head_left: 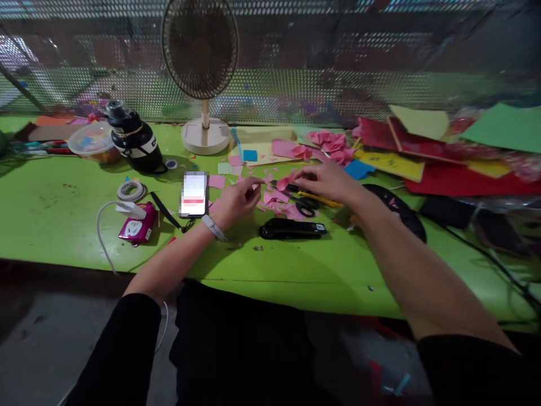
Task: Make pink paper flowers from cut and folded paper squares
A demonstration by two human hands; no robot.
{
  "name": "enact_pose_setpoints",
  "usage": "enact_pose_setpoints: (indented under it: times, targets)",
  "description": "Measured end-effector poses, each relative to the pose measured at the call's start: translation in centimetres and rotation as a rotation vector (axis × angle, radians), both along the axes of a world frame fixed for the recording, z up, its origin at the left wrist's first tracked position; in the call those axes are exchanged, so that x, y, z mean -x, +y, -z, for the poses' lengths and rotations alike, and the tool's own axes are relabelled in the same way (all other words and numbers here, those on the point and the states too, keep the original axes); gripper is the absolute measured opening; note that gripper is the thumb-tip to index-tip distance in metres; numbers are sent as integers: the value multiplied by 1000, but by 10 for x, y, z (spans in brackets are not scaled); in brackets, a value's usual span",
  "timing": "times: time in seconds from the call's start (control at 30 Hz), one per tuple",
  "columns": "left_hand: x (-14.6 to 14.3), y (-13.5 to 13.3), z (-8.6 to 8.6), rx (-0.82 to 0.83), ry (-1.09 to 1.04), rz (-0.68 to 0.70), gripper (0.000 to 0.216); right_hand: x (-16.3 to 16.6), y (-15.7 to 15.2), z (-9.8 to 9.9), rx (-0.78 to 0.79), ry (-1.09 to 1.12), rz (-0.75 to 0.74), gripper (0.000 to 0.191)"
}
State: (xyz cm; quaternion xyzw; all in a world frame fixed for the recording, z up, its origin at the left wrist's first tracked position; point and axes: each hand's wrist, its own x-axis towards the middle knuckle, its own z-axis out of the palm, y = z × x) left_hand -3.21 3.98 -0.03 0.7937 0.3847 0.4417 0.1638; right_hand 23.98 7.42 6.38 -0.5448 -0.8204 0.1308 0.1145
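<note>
My right hand (323,179) pinches a curled piece of pink paper (285,181) above the scraps. Facing it, my left hand (237,200) has its fingers bent together, and whether anything small is between its fingertips I cannot make out. Below the hands lie black-handled scissors (307,206) and several pink paper scraps (276,197). A yellow pencil-like stick (320,198) rests under my right hand. Nearer to me is a black stapler (293,229). A bunch of crumpled pink paper shapes (332,145) sits behind my right hand.
A phone (194,194) lies left of my left hand, near a tape roll (131,191) and a magenta plug adapter (137,223) with a white cable. Behind stand a black bottle (134,138) and a fan (205,135). Coloured sheets (452,180) are piled at right on the green table (236,265).
</note>
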Motion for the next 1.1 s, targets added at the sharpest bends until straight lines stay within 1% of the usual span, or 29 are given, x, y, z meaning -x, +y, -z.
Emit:
enact_pose_setpoints:
  times: [0.1, 0.2, 0.23, 0.3, 0.37, 0.43, 0.47, 0.5, 0.57, 0.6, 0.63, 0.7, 0.77, 0.83, 0.9, 0.97, 1.03, 1.1]
  targets:
    - [3, 6, 4, 66, -33, -6, 16, -14, -9, 14, 72, 8, 62, 28]
    - [4, 8, 7, 116, -83, -5, 15, -20, -19, 20, 142, 28, 111, 35]
    - [4, 8, 6, 137, -102, -2, 15, -22, -21, 21, 141, 18, 137, 39]
    - [3, 5, 1, 207, -144, -8, 14, -25, -23, 20, 91, -6, 192, 47]
    - [2, 1, -9, 318, -209, -31, 13, -29, -22, 19, 26, 17, 227, 46]
    - [4, 2, -23, 427, -297, -49, 14, -32, -21, 19, -5, 92, 240, 32]
    - [7, 4, -32, 460, -337, -75, 14, -32, -20, 20, -8, 130, 228, 24]
    - [10, 10, -41, 477, -369, -118, 14, -31, -19, 21, -14, 162, 204, 21]
    - [20, 27, -59, 505, -342, -204, 18, -27, -20, 27, -45, 192, 140, 23]
    - [25, 39, -68, 507, -274, -237, 19, -23, -21, 30, -65, 190, 109, 24]
    - [31, 52, -76, 484, -161, -243, 20, -20, -23, 34, -78, 182, 82, 25]
    - [39, 79, -87, 380, 165, -269, 17, -14, -28, 42, -83, 159, 46, 28]
    - [41, 102, -91, 276, 510, -294, 25, -11, -34, 48, -93, 141, 12, 31]
    - [35, 118, -87, 205, 760, -258, 33, -11, -38, 54, -122, 132, -15, 33]
    - [22, 126, -78, 196, 847, -223, 36, -13, -39, 58, -143, 125, -30, 33]
    - [8, 129, -66, 129, 1007, -198, 41, -14, -37, 59, -144, 128, -39, 32]
    - [-5, 132, -55, 79, 1093, -144, 43, -14, -34, 58, -125, 141, -36, 31]
    - [-13, 136, -48, 54, 1147, -90, 40, -13, -32, 53, -88, 136, -24, 30]
